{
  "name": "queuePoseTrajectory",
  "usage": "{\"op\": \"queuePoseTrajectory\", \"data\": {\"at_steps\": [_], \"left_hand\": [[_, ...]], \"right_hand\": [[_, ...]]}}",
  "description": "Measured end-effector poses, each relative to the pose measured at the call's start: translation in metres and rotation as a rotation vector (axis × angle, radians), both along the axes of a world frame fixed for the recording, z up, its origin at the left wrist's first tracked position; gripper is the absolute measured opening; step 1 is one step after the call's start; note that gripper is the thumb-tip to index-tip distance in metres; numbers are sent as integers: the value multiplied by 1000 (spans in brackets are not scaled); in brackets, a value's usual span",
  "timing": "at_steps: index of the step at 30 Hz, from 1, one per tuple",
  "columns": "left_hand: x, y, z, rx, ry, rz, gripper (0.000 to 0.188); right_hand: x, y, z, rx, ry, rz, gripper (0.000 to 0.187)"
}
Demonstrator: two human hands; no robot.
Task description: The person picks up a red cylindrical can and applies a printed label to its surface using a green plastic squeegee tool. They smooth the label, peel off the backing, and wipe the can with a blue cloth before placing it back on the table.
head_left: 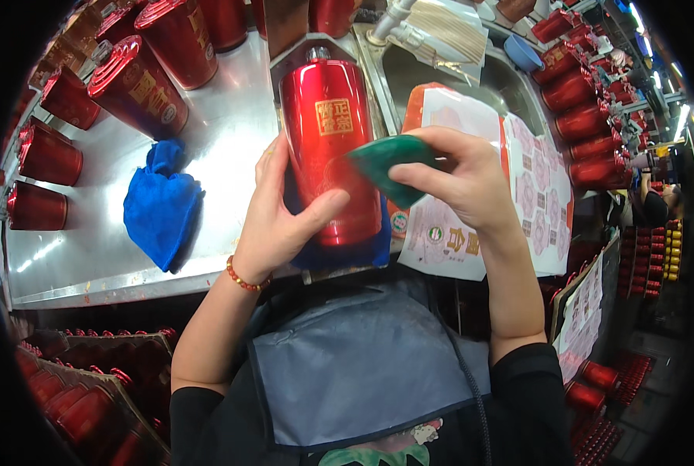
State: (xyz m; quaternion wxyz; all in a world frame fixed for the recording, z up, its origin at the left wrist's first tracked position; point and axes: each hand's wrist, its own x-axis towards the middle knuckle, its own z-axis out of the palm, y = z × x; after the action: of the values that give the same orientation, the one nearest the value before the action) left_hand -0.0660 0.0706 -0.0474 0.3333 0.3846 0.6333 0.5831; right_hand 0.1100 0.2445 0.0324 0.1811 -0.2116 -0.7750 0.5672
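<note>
My left hand [281, 213] grips a tall shiny red bottle [327, 132] with a gold square label, held upright over a blue cloth [362, 252] at the counter's front edge. My right hand [455, 182] pinches a green scrubbing pad [389, 159] against the bottle's right side. A red bead bracelet [242, 277] circles my left wrist.
A second blue cloth [160, 202] lies on the steel counter [230, 116]. Several red bottles [137, 85] lie along the counter's left and back. Label sheets [533, 186] rest over a sink [440, 70]. More red bottles [587, 116] line the right; boxes of them [83, 396] sit below.
</note>
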Motion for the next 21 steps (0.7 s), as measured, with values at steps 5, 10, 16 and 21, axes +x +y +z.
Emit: {"op": "queuePoseTrajectory", "data": {"at_steps": [5,10,16,21], "left_hand": [[-15,-12,-9,80,206,-152,137],[-13,-16,-6,31,593,-157,154],[-9,-14,-7,68,524,-103,137],[-11,-11,-11,99,518,-104,133]], "right_hand": [[-7,25,3,440,195,-143,25],[14,-29,-3,1021,197,115,37],[33,-40,16,886,41,71,37],[15,-20,-12,837,202,19,33]]}}
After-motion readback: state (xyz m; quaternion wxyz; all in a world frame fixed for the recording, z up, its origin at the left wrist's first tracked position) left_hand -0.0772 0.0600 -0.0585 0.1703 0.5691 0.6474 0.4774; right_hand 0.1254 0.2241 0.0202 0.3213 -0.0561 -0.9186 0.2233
